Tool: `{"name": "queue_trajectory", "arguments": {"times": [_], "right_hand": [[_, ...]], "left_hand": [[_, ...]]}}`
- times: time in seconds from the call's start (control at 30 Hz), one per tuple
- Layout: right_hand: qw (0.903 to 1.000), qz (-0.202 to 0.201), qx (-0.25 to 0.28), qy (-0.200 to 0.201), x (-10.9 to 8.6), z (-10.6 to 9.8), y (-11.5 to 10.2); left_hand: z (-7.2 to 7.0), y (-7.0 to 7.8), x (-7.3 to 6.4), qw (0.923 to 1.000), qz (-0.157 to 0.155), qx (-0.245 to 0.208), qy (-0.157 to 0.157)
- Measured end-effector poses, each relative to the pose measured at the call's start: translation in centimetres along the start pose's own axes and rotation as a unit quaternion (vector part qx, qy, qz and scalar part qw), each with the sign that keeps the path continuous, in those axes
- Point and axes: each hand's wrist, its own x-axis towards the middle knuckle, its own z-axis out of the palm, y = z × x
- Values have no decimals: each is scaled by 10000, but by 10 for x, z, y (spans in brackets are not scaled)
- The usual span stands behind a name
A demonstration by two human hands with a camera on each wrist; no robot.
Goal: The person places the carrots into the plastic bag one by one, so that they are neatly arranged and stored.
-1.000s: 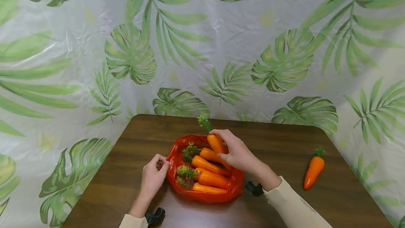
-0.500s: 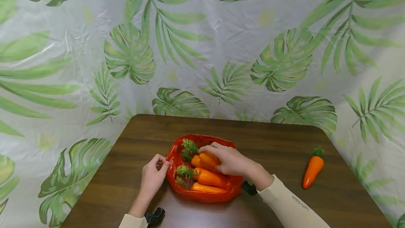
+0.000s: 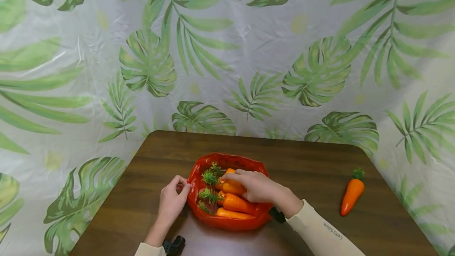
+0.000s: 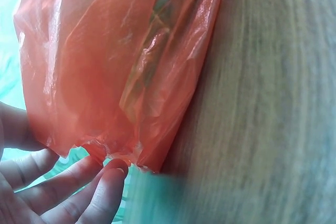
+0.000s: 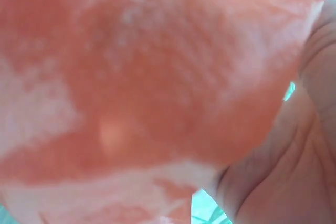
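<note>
A red plastic bag (image 3: 231,224) lies with its mouth spread wide, holding several orange carrots (image 3: 239,204) with leafy green tops. My left hand (image 3: 172,198) pinches the bag's left rim; in the left wrist view its fingertips (image 4: 113,174) nip the crumpled plastic edge. Inside the mouth, my right hand (image 3: 261,187) is curled over a carrot (image 3: 232,187) among the others, fingers on its far side and thumb on its near side. Red plastic fills most of the right wrist view, beside part of the right palm (image 5: 283,182), and hides the fingers there.
One more carrot (image 3: 352,196) lies by itself on the right part of the dark wooden table (image 3: 302,161). Behind the table hangs a pale curtain (image 3: 256,46) with green leaf prints. Each wrist wears a black camera.
My right hand has lowered a carrot, held with its top up over the bag's far side, down among the others. My left hand keeps its place on the rim.
</note>
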Motion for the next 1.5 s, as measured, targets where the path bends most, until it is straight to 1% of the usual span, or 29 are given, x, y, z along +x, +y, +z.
{"name": "queue_trajectory", "arguments": {"times": [0.2,0.3,0.5,0.6,0.7,0.8,0.93,1.1,1.27,1.5], "right_hand": [[9998,147,112,-41,-2,-1,2],[9994,233,260,-20,-4,-5,2],[9963,529,676,8,-10,-16,3],[9955,591,732,88,-14,-19,4],[9947,667,740,261,-20,-23,5],[9930,774,732,516,-27,-26,6],[9894,892,743,870,-37,-32,8],[9845,1064,780,1156,-49,-38,11],[9774,1308,834,1434,-62,-40,13],[9647,1627,957,1835,-82,-40,19]], "left_hand": [[1,1,-1,10000,-14,-3,-6],[0,1,-1,10000,-23,-5,-21],[0,0,-1,10000,-11,-42,-40],[1,0,-2,10000,-27,-33,-47],[1,0,-2,10000,-36,-20,-58],[1,0,-2,10000,-60,-10,-44],[0,1,-1,10000,-28,-1,3],[0,1,-1,10000,-13,-6,4],[0,1,-1,10000,1,15,-8],[0,2,-1,10000,-7,30,14]]}}
